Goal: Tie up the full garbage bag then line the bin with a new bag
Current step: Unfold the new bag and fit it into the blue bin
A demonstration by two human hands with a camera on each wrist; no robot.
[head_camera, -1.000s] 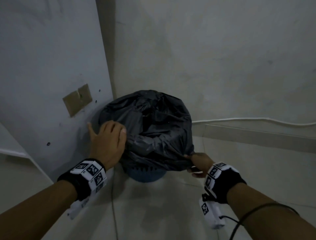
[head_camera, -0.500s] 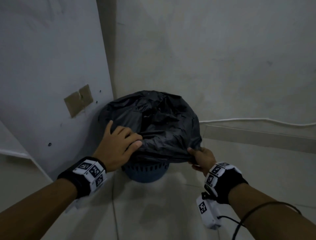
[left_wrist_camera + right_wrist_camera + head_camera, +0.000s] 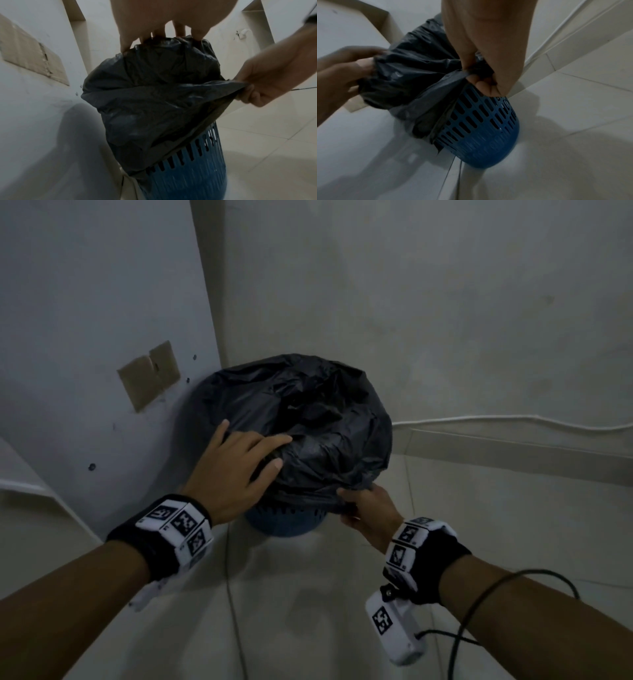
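Because the garbage bag [image 3: 308,433] is thin black plastic film, it should handle as soft, limp and rather slick, creasing wherever it is touched; how heavy its load is I cannot judge, since the contents are hidden, though the bulging top suggests it is full. The best hold looks to be the loose hem folded down over the rim, gathered into bunches from opposite sides, not the taut skin over the contents, which could tear under a pull.

It sits in a blue slotted bin [image 3: 488,135] on the pale tiled floor, tucked into the corner where a grey panel with a taped cardboard patch [image 3: 149,374] meets the wall. The bag is matte, dark grey to black, heavily wrinkled, its skirt draped down over the upper part of the bin's wall.

The left hand [image 3: 236,470] lies on the near left of the bag's top, fingers bent and digging into the film, apparently gathering it. The right hand [image 3: 366,508], well apart from it, pinches the hem at the near right edge and draws it outward, clear of the bin
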